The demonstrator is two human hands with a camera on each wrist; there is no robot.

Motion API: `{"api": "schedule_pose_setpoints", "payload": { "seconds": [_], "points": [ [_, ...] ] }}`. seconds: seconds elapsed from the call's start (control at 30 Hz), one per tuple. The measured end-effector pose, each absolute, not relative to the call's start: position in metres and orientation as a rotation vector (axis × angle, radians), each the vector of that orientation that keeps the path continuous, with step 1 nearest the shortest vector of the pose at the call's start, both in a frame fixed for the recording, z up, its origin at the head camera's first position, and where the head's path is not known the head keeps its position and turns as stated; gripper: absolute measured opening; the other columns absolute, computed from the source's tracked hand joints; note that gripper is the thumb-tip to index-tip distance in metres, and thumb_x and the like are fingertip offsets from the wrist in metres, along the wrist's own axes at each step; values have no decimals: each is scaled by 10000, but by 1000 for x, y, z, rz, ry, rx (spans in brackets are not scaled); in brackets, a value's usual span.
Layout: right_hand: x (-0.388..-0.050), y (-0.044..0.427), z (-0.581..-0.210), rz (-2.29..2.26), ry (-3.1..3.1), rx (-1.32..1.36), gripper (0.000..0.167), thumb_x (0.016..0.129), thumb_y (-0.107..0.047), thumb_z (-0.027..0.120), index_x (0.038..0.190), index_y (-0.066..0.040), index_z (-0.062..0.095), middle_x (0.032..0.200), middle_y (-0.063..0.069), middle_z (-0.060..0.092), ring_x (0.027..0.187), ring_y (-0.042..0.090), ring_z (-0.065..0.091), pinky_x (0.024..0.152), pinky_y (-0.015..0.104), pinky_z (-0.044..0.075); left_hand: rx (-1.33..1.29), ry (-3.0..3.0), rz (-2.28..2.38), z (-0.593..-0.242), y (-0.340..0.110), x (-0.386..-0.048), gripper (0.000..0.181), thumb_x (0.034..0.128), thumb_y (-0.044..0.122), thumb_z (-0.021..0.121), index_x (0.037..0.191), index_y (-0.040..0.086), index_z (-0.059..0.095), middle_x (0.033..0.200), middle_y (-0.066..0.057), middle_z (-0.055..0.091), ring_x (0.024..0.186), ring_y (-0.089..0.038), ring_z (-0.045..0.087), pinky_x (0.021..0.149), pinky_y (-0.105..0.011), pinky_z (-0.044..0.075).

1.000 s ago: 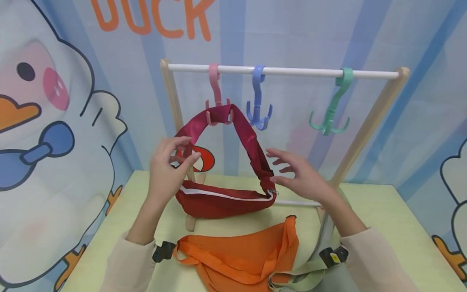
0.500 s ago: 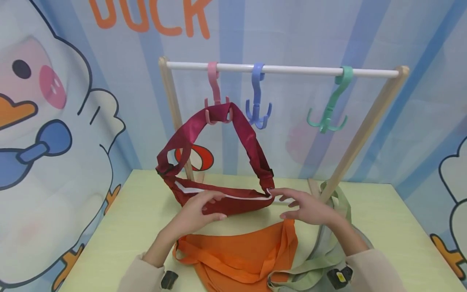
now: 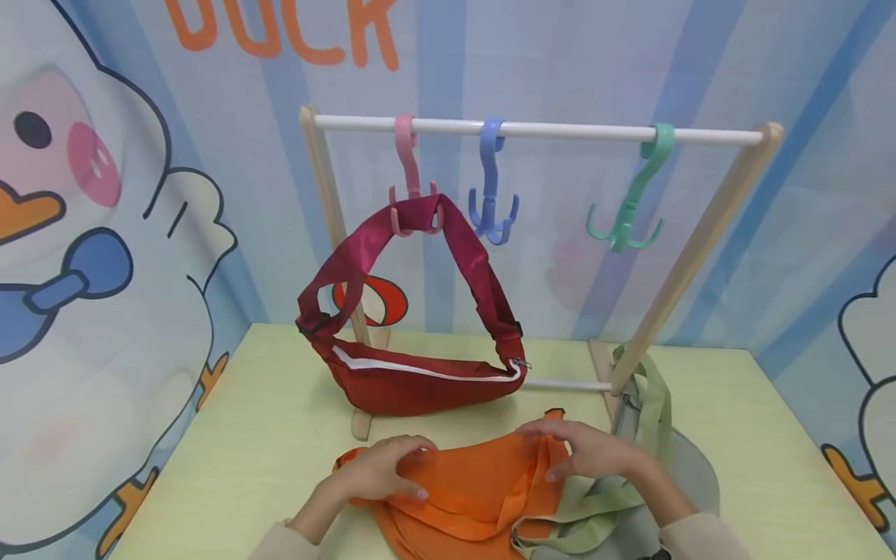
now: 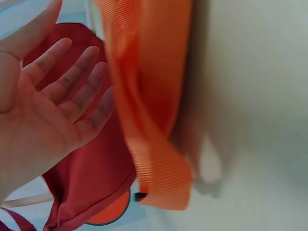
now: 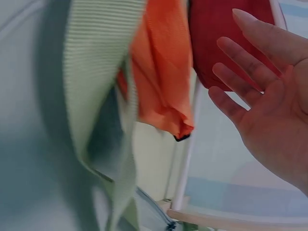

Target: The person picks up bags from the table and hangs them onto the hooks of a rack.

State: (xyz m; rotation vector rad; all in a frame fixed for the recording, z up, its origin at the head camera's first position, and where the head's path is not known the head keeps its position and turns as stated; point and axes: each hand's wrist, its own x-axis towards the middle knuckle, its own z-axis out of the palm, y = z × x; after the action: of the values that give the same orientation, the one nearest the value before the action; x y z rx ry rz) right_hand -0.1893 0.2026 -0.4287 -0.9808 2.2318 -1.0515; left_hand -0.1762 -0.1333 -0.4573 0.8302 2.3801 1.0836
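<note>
An orange bag (image 3: 469,474) lies on the table at the lower middle of the head view. Over its left part is my left hand (image 3: 385,470), fingers loosely bent; over its right end is my right hand (image 3: 586,451). In the left wrist view the left hand (image 4: 53,106) has its fingers spread beside the orange strap (image 4: 154,159), gripping nothing. The right wrist view shows the right hand (image 5: 269,82) spread beside the orange bag (image 5: 163,82). A dark red bag (image 3: 420,389) hangs by its strap from the pink hook (image 3: 409,159).
A blue hook (image 3: 490,187) and a green hook (image 3: 638,190) hang from the rack's white bar (image 3: 574,132). At the right, a grey-green bag (image 3: 689,474) leans by the rack's foot, its pale strap (image 3: 581,517) overlapping the orange bag. The table (image 3: 231,435) is pale yellow.
The left hand has left the red bag's strap, and both hands have come down and toward the wearer to the orange bag. The red bag's left end, earlier behind the hand, shows.
</note>
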Motion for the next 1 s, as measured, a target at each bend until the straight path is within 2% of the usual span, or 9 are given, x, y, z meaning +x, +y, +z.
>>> {"api": "schedule_pose_setpoints", "payload": {
  "seconds": [0.1, 0.3, 0.53, 0.8, 1.0],
  "points": [
    [-187, 202, -437, -1039, 2200, -1014, 534, 816, -74, 659, 1292, 28, 439, 1241, 169, 500, 1117, 322, 466, 943, 435, 369, 816, 2350, 1067, -464, -135, -174, 461, 740, 189, 761, 1136, 59, 563, 1026, -23, 565, 945, -216, 514, 853, -333, 416],
    [-185, 197, -455, -1070, 2132, -1061, 468, 815, -39, 640, 1245, 50, 479, 1195, 171, 545, 1112, 272, 504, 942, 335, 385, 786, 2321, 1037, -474, -136, -169, 386, 722, 171, 768, 1061, 91, 601, 1013, 20, 589, 960, -146, 524, 869, -313, 409],
    [-184, 196, -463, -1083, 2120, -1016, 452, 805, -38, 651, 1228, 34, 507, 1164, 156, 564, 1092, 264, 515, 938, 330, 384, 789, 2282, 1057, -475, -138, -167, 357, 726, 142, 764, 1045, 112, 606, 1024, 39, 585, 987, -155, 521, 887, -313, 396],
    [-184, 196, -464, -1071, 2171, -1018, 403, 789, -21, 661, 1174, 25, 552, 1085, 118, 591, 1005, 222, 543, 868, 325, 423, 787, 2297, 1049, -479, -143, -168, 342, 713, 148, 772, 1018, 129, 620, 1009, 71, 581, 965, -110, 505, 884, -311, 387],
    [-182, 197, -465, -1042, 2217, -969, 366, 792, -39, 664, 1146, -2, 580, 1091, 91, 596, 1022, 197, 528, 876, 317, 413, 763, 2298, 1033, -480, -144, -169, 333, 715, 156, 773, 1010, 147, 620, 1005, 90, 574, 958, -102, 500, 884, -326, 388]
  ]
}}
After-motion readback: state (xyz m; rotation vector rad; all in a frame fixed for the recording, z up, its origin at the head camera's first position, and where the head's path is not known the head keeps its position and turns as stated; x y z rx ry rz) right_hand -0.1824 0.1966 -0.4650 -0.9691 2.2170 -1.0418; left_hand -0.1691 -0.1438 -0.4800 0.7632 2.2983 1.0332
